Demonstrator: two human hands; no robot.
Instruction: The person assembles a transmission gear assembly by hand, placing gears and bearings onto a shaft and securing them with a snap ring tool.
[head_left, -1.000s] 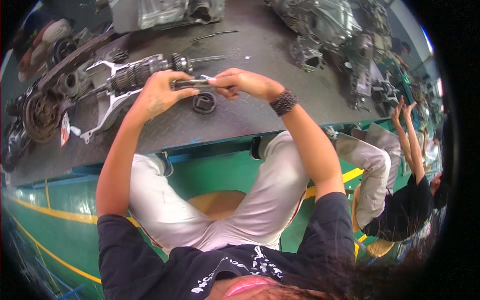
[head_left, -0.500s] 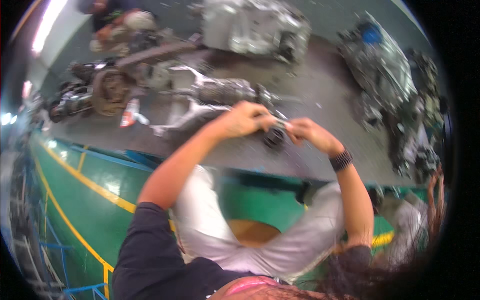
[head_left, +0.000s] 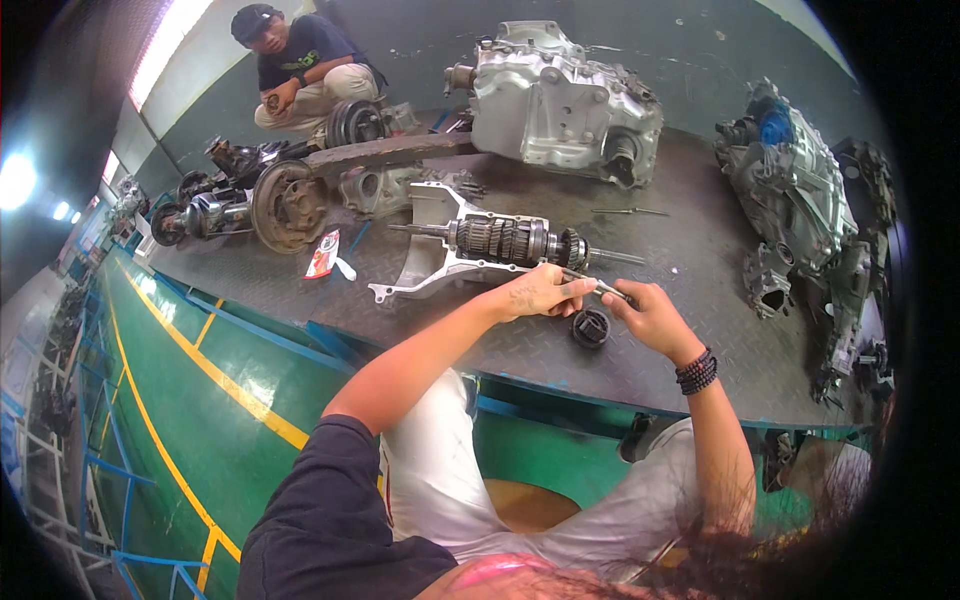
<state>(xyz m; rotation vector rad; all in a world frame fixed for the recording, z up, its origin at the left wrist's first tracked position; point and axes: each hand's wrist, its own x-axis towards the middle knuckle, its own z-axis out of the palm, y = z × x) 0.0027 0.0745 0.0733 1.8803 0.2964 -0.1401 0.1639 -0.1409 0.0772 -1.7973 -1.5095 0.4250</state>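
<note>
Left hand and right hand pinch slim metal piece
Best kept steady, clear of dark round part below them

the left hand partly hides a slim metal piece.

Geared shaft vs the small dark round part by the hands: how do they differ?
Size: geared shaft is long; dark round part is short, squat.
Colour: geared shaft shows bright metal; dark round part is near black.
Support: geared shaft lies in a silver half-housing; dark round part sits on the bench.
Shared: both are near the left hand.
</note>
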